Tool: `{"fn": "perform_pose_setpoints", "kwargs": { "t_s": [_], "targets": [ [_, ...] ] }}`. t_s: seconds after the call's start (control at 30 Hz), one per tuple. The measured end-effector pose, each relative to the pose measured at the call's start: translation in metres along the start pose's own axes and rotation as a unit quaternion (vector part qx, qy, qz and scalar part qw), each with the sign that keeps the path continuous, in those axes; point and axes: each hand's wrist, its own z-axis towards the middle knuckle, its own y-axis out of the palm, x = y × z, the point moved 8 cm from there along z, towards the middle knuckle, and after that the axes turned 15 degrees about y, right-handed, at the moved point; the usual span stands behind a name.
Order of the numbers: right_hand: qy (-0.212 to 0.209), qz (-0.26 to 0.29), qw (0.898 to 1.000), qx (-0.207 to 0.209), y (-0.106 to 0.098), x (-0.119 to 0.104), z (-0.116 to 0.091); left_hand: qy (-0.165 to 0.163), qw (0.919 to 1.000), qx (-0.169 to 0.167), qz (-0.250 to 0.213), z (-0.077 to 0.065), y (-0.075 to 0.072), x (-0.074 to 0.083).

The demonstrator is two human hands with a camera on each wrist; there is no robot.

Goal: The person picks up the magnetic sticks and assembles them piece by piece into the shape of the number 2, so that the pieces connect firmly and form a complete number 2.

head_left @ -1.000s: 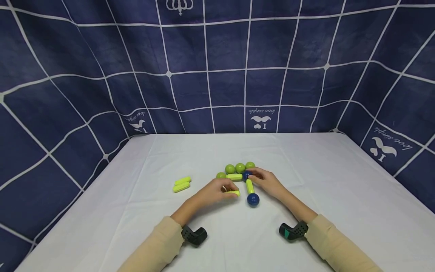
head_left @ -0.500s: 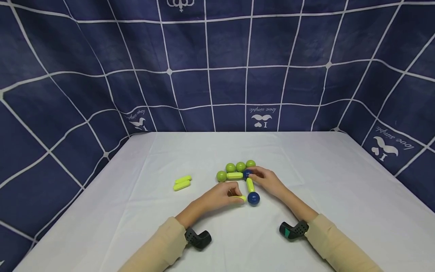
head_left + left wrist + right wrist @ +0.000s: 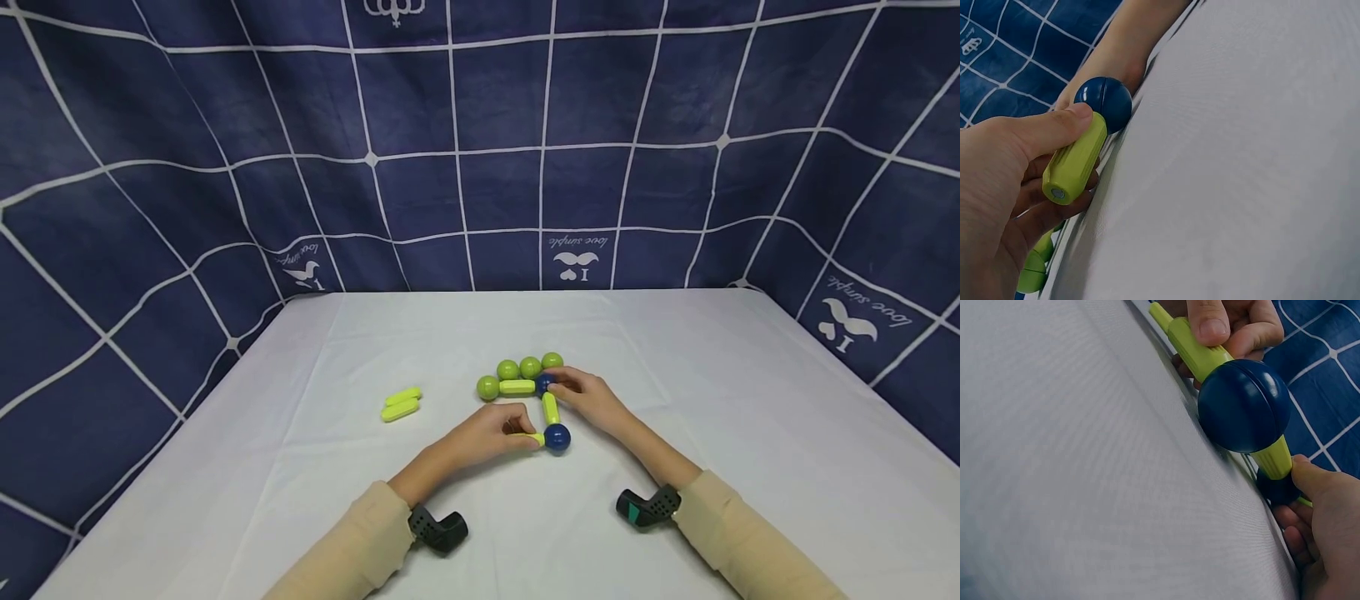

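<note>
Pinching a lime rod (image 3: 1077, 162) in the left grip (image 3: 487, 433), end-on against the front blue ball (image 3: 557, 438). Clasping the rear blue ball (image 3: 545, 383) in the right grip (image 3: 590, 403), with a second rod (image 3: 551, 409) between the balls. Showing on the bench (image 3: 225, 533) two loose rods (image 3: 401, 409) left of the front ball, four green balls (image 3: 507, 370) beyond it.

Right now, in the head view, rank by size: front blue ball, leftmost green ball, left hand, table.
Table
Left hand
Front blue ball
Leftmost green ball, slightly smaller; it sits farther away, so true size is unsure.
</note>
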Motion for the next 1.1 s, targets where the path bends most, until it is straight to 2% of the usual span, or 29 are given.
{"fn": "perform_pose_setpoints", "kwargs": {
  "t_s": [0.57, 0.77, 0.83, 0.97, 1.1],
  "targets": [
    [-0.013, -0.025, 1.0, 0.0, -0.003, -0.005, -0.003, 0.006, 0.9999, 0.011, 0.012, 0.003, 0.0, 0.004],
    [-0.032, -0.084, 0.994, 0.055, -0.012, -0.008, -0.012, 0.01, 0.9998, 0.012, 0.015, 0.003, 0.002, 0.002],
    [-0.031, -0.088, 0.993, 0.067, -0.014, -0.008, -0.016, 0.013, 0.9998, 0.011, 0.014, 0.003, 0.003, 0.003],
    [-0.034, -0.059, 0.997, 0.046, -0.011, -0.008, -0.026, 0.011, 0.9997, 0.015, 0.014, 0.002, 0.003, 0.002],
    [-0.056, -0.053, 0.997, -0.003, -0.001, -0.009, -0.039, 0.001, 0.9997, 0.022, 0.008, 0.0, 0.002, 0.0]
  ]
}}
